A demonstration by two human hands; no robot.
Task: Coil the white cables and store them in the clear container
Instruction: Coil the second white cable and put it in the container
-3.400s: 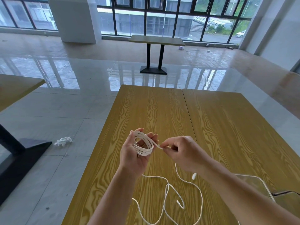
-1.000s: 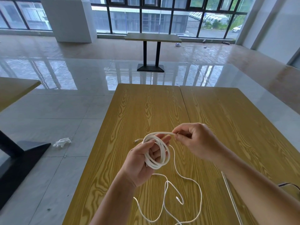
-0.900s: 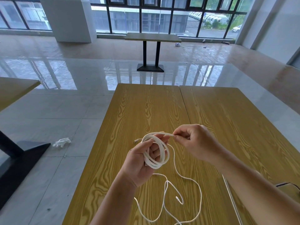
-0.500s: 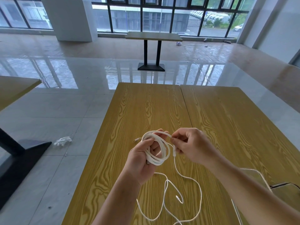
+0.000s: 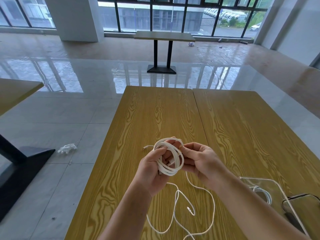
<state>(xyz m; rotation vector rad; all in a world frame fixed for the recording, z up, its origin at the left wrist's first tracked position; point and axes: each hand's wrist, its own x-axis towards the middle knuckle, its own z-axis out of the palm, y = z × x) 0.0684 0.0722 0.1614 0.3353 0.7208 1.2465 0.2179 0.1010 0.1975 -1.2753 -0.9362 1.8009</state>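
Note:
My left hand (image 5: 152, 172) grips a coil of white cable (image 5: 178, 155) above the wooden table (image 5: 155, 115), with one plug end sticking out to the left. My right hand (image 5: 202, 163) touches the coil's right side, fingers pinched on its strands. A thinner loose white cable (image 5: 176, 203) lies in loops on the table below the hands. The clear container (image 5: 277, 186) stands at the lower right, partly hidden by my right forearm, with a coiled white cable (image 5: 263, 193) inside.
A dark cable or object (image 5: 297, 200) sits by the container at the right edge. Another table (image 5: 164, 36) stands far back, and a table's black base (image 5: 22, 163) is on the left floor. A white scrap (image 5: 67, 148) lies on the tiles.
The coil in my left hand has grown by further loops. My right hand has moved in close against the coil, and the free tail it was pulling is now wrapped in.

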